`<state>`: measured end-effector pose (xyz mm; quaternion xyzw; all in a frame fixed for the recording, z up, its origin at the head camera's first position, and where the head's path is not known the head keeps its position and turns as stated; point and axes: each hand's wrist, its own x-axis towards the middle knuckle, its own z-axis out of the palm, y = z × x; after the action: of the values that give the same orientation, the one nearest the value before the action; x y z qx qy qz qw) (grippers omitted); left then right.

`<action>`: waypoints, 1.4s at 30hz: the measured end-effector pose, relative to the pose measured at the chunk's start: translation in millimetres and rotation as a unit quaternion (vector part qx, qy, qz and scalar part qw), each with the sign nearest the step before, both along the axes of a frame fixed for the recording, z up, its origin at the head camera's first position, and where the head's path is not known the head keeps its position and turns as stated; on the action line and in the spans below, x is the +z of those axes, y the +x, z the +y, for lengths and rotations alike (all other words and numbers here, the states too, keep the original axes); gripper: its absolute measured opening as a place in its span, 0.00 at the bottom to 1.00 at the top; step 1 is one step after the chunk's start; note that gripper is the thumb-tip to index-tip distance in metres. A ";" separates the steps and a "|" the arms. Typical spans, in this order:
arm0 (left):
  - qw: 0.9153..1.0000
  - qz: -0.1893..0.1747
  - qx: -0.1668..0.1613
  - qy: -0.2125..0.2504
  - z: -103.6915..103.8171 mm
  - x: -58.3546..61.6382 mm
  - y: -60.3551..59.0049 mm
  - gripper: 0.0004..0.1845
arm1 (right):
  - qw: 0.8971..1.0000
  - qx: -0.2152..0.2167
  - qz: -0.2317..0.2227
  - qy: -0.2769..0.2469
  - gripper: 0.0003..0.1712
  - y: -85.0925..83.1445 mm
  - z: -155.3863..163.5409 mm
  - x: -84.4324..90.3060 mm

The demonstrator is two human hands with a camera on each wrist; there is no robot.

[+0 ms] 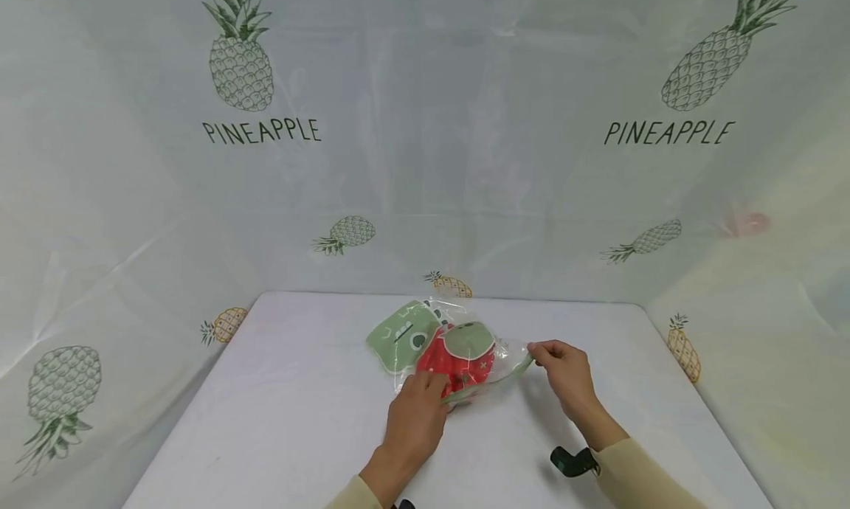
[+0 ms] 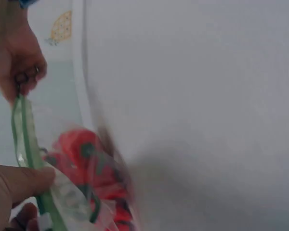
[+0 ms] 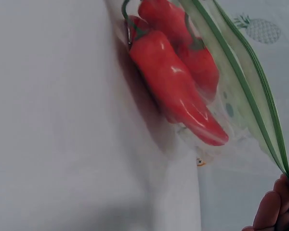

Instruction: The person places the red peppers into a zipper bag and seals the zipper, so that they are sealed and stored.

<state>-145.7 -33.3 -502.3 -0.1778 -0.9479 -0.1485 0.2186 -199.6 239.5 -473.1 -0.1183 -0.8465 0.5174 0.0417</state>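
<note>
A clear zip bag [image 1: 403, 337] with a green cartoon face printed on it lies at the middle of the table. Inside are several red peppers [image 3: 176, 86] with green stems. Along the bag's near edge runs a green zip strip [image 3: 238, 72], its two sides parted in the right wrist view. My left hand [image 1: 417, 413] pinches that strip toward its left end, thumb [image 2: 26, 183] on the near side. At the other end, my right hand [image 1: 566, 372] grips the corner of the strip between thumb and fingers, stretching the edge between both hands.
The white table [image 1: 279, 398] extends around the bag on all sides. A pale curtain [image 1: 425, 147] with printed pineapples hangs behind and beside it. A black wrist camera [image 1: 572, 462] sits by the right sleeve.
</note>
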 end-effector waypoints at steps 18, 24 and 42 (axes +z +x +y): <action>0.993 0.095 -0.065 -0.036 -36.4 1.7 -26.3 0.06 | 0.998 -0.008 -0.053 -0.044 0.19 67.5 1.4 -21.3; 0.993 0.085 -0.069 -0.045 -42.4 3.6 -27.1 0.06 | 0.995 -0.004 -0.070 -0.070 0.21 77.7 -7.4 -27.9; 0.958 -0.198 0.031 0.205 -86.8 -4.9 -7.9 0.13 | 0.996 0.002 -0.076 -0.046 0.22 70.8 -6.1 -31.1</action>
<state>-153.6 -120.2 -507.1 -0.0664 -0.9264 -0.3653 0.0624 -128.8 233.4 -504.2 -0.1571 -0.8230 0.5451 -0.0291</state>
